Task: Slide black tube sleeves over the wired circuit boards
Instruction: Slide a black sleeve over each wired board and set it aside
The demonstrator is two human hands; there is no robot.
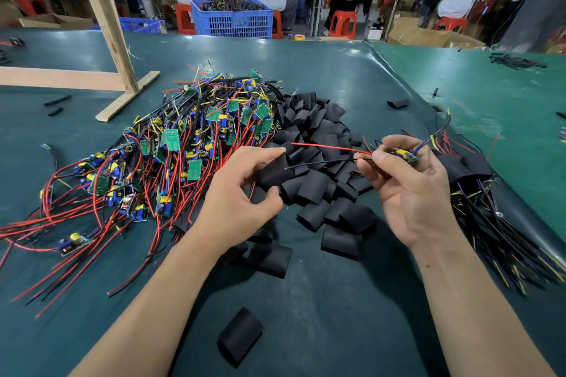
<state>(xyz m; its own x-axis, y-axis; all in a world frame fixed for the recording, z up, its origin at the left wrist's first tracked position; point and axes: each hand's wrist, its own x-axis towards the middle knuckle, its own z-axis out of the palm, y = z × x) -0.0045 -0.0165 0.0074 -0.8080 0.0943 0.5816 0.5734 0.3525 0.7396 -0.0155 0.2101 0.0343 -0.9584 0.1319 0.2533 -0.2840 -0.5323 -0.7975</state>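
left hand (242,193) fingers curl round soft, light black sleeve (273,173); right hand (407,190) pinches limp red/black leads (324,154) just beside circuit board (405,157); likely grip board edge, feed leads first.

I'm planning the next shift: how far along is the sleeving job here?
Done: a bundle of sleeved boards lies at right. In hand: the left hand holds a black tube sleeve; the right hand pinches the red and black leads of a small wired circuit board. Left: a big pile of unsleeved green boards.
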